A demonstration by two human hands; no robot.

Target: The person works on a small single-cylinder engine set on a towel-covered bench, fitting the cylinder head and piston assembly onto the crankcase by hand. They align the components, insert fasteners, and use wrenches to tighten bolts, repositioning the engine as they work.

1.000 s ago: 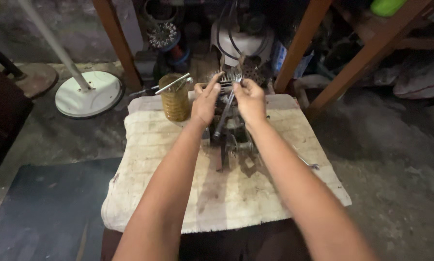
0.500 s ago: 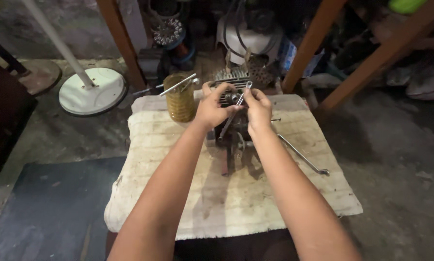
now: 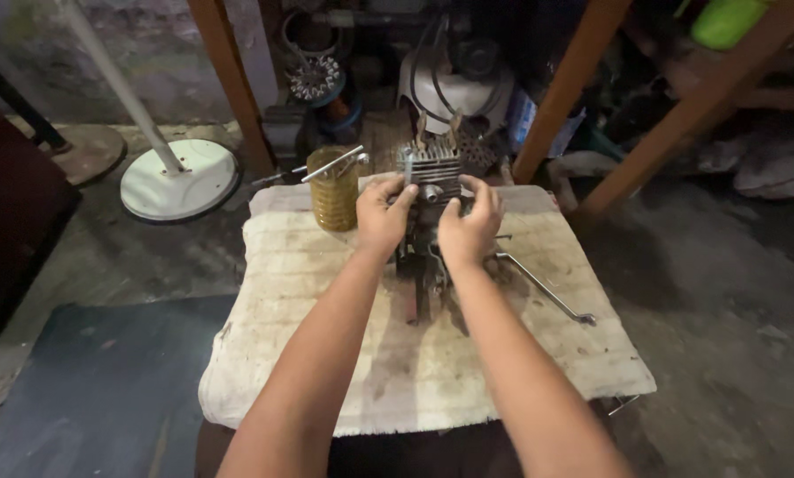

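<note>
Head view: both arms are reaching forward over the cloth [image 3: 415,354] covering the bench. The left hand [image 3: 381,215] and right hand [image 3: 468,228] are gripping the engine [image 3: 428,190] from either side, fingers curled around its finned cylinder, which is standing upright at the cloth's far middle. A wrench [image 3: 543,288] is lying just right of it; a jar [image 3: 333,190] with a tool is standing to the left. The engine looks heavy and oily: it could slip, tip into the jar, or pinch fingers.
</note>
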